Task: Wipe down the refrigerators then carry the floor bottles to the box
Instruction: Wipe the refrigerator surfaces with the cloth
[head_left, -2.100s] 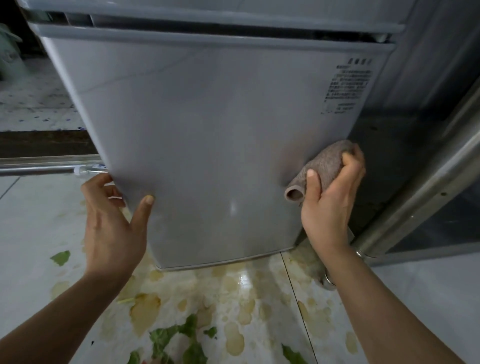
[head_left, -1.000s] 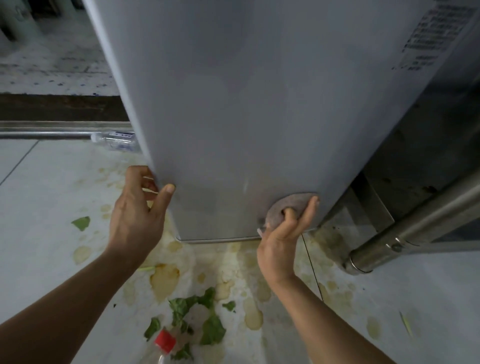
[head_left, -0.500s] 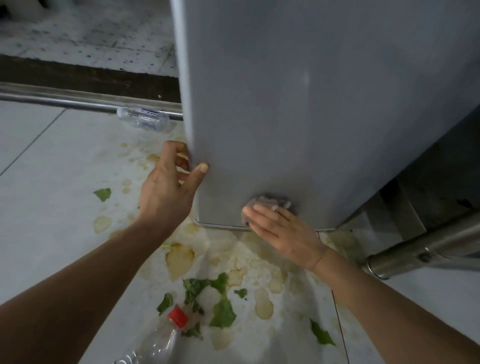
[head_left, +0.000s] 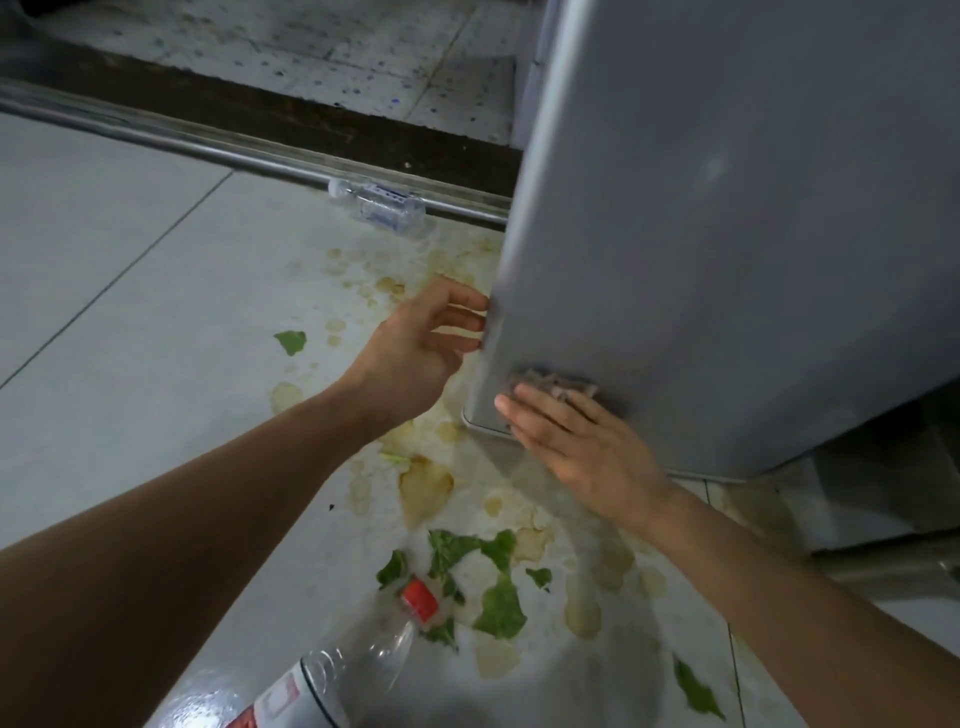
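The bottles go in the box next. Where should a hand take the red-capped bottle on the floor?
Probably round the neck just below the red cap, coming from above. The bottle lies on its side, cap pointing toward the refrigerator, and its wider body runs partly out of view.

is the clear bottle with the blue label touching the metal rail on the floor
Touching, as far as the head view shows: the blue-label bottle lies on its side right against the metal rail, with no floor visible between them.

Dim, flat indoor light. A faint glare patch shows on the grey metal refrigerator door (head_left: 727, 218). The glossy white tiled floor (head_left: 130, 312) reflects softly. Motion blur smears edges; wide-angle bending at borders.
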